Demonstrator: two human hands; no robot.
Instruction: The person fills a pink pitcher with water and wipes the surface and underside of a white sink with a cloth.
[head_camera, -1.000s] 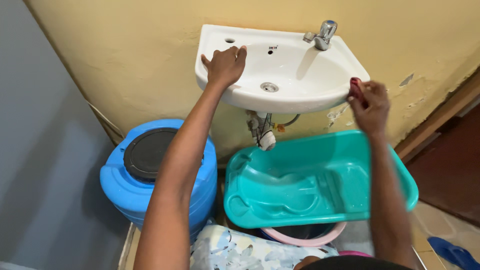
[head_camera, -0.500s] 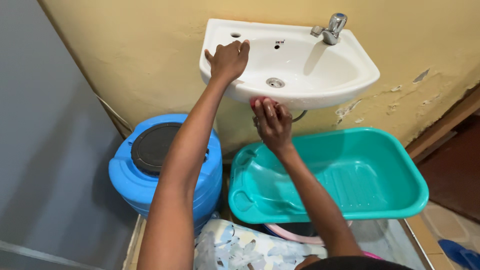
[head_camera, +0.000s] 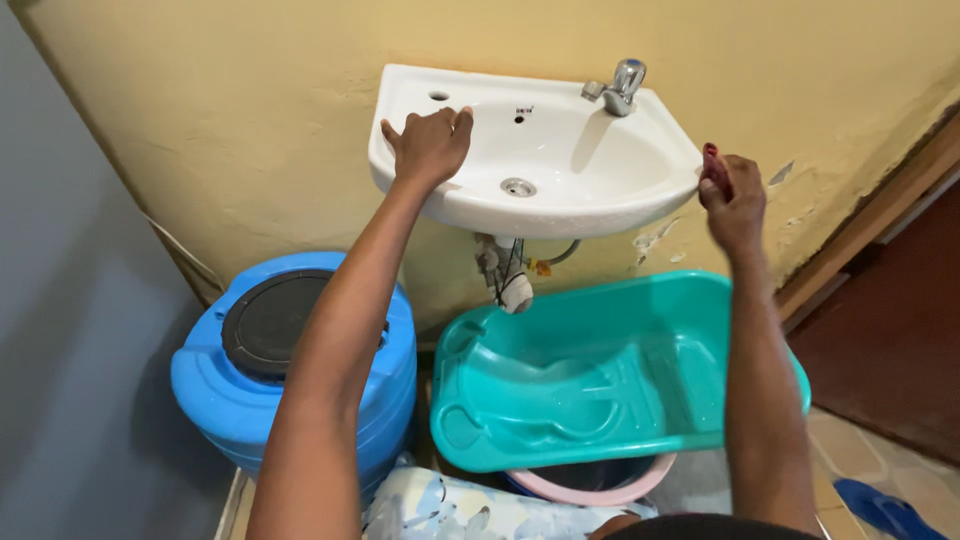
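Below the white sink (head_camera: 560, 165), open space runs down to the teal tub (head_camera: 600, 375), broken only by the drain pipes (head_camera: 508, 270) at the wall. The blue drum (head_camera: 290, 370) blocks the lower left, and the tap (head_camera: 620, 85) crowds the sink's back right corner.

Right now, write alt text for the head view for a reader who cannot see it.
A person's left hand rests on the rim of a white wall sink while the right hand presses a small red thing against its right edge. Below stand a blue drum and a teal tub.
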